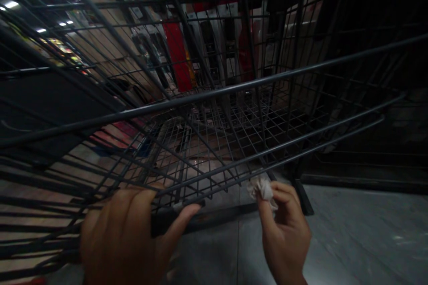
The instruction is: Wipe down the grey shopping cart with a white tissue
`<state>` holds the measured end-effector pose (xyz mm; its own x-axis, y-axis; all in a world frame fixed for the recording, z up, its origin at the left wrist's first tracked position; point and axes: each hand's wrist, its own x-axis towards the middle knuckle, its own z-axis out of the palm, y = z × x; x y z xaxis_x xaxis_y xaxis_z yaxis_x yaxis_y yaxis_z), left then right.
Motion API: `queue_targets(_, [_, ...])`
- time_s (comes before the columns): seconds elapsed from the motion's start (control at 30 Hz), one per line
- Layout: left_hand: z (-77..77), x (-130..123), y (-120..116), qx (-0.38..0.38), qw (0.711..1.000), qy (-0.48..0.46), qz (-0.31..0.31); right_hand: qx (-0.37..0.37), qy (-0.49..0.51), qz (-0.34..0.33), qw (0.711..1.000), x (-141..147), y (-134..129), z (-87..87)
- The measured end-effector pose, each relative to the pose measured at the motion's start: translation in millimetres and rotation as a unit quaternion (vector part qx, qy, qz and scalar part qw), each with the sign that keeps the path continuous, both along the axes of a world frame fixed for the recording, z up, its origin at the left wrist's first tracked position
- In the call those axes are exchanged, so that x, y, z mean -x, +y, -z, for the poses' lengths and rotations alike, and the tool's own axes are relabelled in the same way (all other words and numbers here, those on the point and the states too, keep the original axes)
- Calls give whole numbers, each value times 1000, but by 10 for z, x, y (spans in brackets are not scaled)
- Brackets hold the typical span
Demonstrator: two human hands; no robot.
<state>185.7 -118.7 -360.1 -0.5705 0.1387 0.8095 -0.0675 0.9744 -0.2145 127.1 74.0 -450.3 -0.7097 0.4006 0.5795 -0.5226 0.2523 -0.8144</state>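
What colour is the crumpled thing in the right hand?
White: a crumpled tissue pinched in the right hand, seen in the head view.

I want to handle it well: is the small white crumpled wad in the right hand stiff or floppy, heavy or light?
The small white crumpled wad looks soft: it creases between the right hand fingertips. Probably very light, since a fingertip pinch carries it.

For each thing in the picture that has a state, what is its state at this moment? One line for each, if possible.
Wire cart: tilted in the view, basket holds nothing visible.
Cart handle bar: gripped by the left hand.
Left hand: closed around the handle bar, thumb over it.
Right hand: fingers pinched on the white cloth.
White cloth: crumpled, pressed against a lower cart wire.
Ceiling lights: on.
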Motion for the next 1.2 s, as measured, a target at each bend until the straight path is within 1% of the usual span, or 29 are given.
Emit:
queue_targets(0.03, [-5, 4, 12, 4, 1000, -1, -5, 13, -31, 16, 999, 13, 45, 4])
queue_targets(0.07, [-9, 10, 23, 6, 1000, -4, -9, 24, -59, 15, 998, 22, 86, -2])
queue_targets(0.13, [-16, 22, 37, 8, 1000, -1, -9, 62, -96, -16, 993, 25, 143, -39])
queue_targets(0.2, [-20, 31, 40, 4, 1000, 2, -11, 130, -104, -48, 985, 13, 165, -105])
queue_targets(0.23, [-21, 32, 37, 4, 1000, 6, -7, 167, -95, -46, 980, 8, 165, -147])
queue_targets(0.3, [-20, 30, 24, 0, 1000, 8, -3, 221, -57, 4, 974, 12, 155, -243])
queue_targets(0.33, [-18, 29, 16, -1, 1000, 5, -1, 227, -32, 35, 973, 25, 147, -294])
queue_targets(0.37, [-17, 27, 6, 0, 1000, 4, 3, 217, -2, 58, 974, 46, 139, -344])
queue_targets(0.4, [-15, 27, -3, 2, 1000, 3, 4, 192, 31, 70, 978, 73, 131, -389])
queue_targets(0.5, [-7, 29, -24, 12, 1000, 10, 13, 69, 107, 61, 990, 166, 105, -452])
queue_targets(0.53, [-3, 30, -28, 16, 1000, 17, 16, 25, 118, 64, 991, 195, 96, -439])
queue_targets(0.6, [6, 29, -33, 15, 1000, 20, 11, -47, 124, 87, 987, 244, 83, -361])
queue_targets(0.67, [14, 25, -34, 6, 1000, 10, -2, -93, 127, 110, 981, 279, 83, -241])
queue_targets(0.73, [19, 21, -33, -4, 1000, 4, -4, -106, 117, 116, 981, 289, 104, -138])
queue_targets(0.8, [22, 18, -35, -11, 1000, 1, -1, -105, 96, 120, 983, 262, 144, -113])
queue_targets(0.87, [25, 16, -41, -11, 1000, 2, 3, -91, 87, 144, 982, 204, 191, -187])
queue_targets(0.97, [32, 14, -55, -2, 1000, -1, 5, -64, 106, 187, 975, 133, 231, -394])
queue_targets(1.03, [33, 16, -58, 3, 1000, 1, 4, -68, 129, 181, 973, 144, 223, -481])
queue_targets(1.07, [31, 20, -56, 5, 1000, 3, 5, -81, 141, 173, 971, 167, 213, -488])
queue_targets(1.13, [19, 34, -46, 7, 1000, 3, 5, -103, 155, 152, 971, 228, 194, -429])
queue_targets(1.2, [-1, 54, -33, 16, 1000, 4, 8, -115, 146, 128, 974, 275, 202, -312])
